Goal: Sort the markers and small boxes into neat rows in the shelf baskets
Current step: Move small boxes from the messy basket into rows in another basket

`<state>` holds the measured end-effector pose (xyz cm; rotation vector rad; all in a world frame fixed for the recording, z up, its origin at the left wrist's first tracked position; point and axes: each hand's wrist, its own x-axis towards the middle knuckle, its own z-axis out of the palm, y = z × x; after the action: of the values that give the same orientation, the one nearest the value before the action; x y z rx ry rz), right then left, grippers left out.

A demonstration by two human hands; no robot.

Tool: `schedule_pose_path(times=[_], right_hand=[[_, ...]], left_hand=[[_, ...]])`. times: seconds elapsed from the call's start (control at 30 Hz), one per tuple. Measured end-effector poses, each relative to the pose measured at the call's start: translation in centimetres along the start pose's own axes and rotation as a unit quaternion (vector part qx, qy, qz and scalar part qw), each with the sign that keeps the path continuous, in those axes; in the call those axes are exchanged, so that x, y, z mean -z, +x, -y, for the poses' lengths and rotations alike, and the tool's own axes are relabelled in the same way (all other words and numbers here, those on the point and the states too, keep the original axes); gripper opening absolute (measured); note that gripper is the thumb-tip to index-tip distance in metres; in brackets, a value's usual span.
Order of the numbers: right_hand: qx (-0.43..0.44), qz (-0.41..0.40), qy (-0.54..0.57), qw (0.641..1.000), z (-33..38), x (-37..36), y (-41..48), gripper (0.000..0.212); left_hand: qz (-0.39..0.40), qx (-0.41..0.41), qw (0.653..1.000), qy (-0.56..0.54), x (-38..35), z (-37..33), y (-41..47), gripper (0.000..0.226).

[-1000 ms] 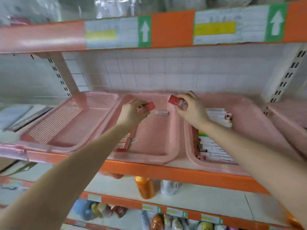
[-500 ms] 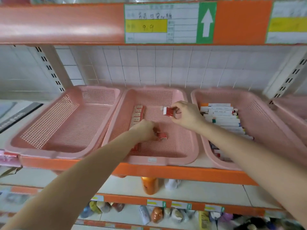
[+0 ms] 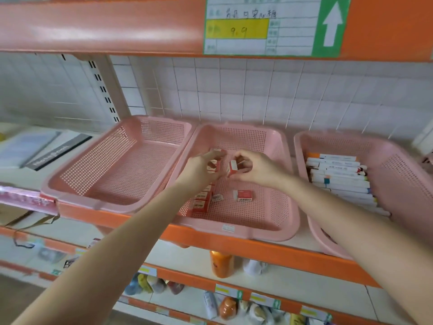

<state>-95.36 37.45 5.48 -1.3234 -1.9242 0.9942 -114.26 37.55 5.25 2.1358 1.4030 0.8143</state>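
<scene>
Three pink mesh baskets stand on the orange shelf. In the middle basket (image 3: 276,207) a row of small red-and-white boxes (image 3: 202,201) runs along the left side. My left hand (image 3: 201,168) reaches to the far end of that row, finger and thumb around a box (image 3: 212,164) there. Beside it, my right hand (image 3: 256,168) pinches another small box (image 3: 232,168), held upright just above the basket floor. One loose box (image 3: 243,195) and a small pale piece (image 3: 217,198) lie on the mesh. White markers (image 3: 337,177) lie stacked in rows in the right basket (image 3: 398,165).
The left basket (image 3: 77,184) holds nothing. A dark notebook (image 3: 55,154) lies on the shelf further left. The upper shelf's orange edge with a price label (image 3: 236,31) hangs overhead. An orange bottle (image 3: 221,263) and other goods fill the lower shelves.
My left hand let go of a box on the basket floor and moved up to the far end of the row. My right hand brought its box left, close to the left hand.
</scene>
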Motion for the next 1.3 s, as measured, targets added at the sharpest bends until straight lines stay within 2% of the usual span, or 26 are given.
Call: schedule_pose_path(times=[0.1, 0.27, 0.5, 0.73, 0.87, 0.93, 1.0, 1.1, 1.2, 1.3], right_hand=[[-0.003, -0.021, 0.008, 1.0, 0.2, 0.4, 0.4, 0.033], [-0.007, -0.021, -0.011, 1.0, -0.3, 0.3, 0.7, 0.035], [0.006, -0.017, 0.006, 1.0, -0.6, 0.0, 0.7, 0.03], [0.076, -0.055, -0.192, 0.977, -0.3, -0.7, 0.1, 0.027], [0.082, -0.056, -0.246, 0.964, 0.2, -0.5, -0.1, 0.027], [0.068, -0.014, -0.263, 0.962, 0.6, -0.4, 0.0, 0.026], [0.064, 0.068, -0.267, 0.959, 1.2, -1.3, 0.0, 0.028], [0.083, 0.173, -0.3, 0.934, 2.2, -4.1, -0.2, 0.035], [0.109, 0.215, -0.338, 0.91, 2.8, -6.0, 0.4, 0.035], [0.125, 0.23, -0.342, 0.903, 3.4, -6.4, 1.2, 0.035]], left_hand=[[-0.025, -0.009, 0.999, -0.018, 0.0, -0.1, 0.1, 0.03], [-0.005, -0.017, 1.0, 0.009, 0.2, 0.2, -0.1, 0.039], [-0.049, -0.067, 0.994, 0.068, -0.3, 0.4, 0.0, 0.033], [-0.031, -0.09, 0.992, 0.087, -0.3, 0.8, -0.3, 0.028], [0.004, -0.095, 0.991, 0.091, 1.3, 0.0, -0.4, 0.035], [0.011, -0.086, 0.988, 0.124, 2.6, -0.1, -0.4, 0.042], [-0.013, -0.073, 0.987, 0.142, 3.5, 0.4, -0.6, 0.04], [-0.052, -0.045, 0.986, 0.149, 3.4, 1.9, -1.6, 0.034], [-0.068, -0.036, 0.987, 0.14, 2.8, 2.8, -2.3, 0.033], [-0.096, -0.021, 0.989, 0.112, 2.7, 2.9, -2.2, 0.031]])
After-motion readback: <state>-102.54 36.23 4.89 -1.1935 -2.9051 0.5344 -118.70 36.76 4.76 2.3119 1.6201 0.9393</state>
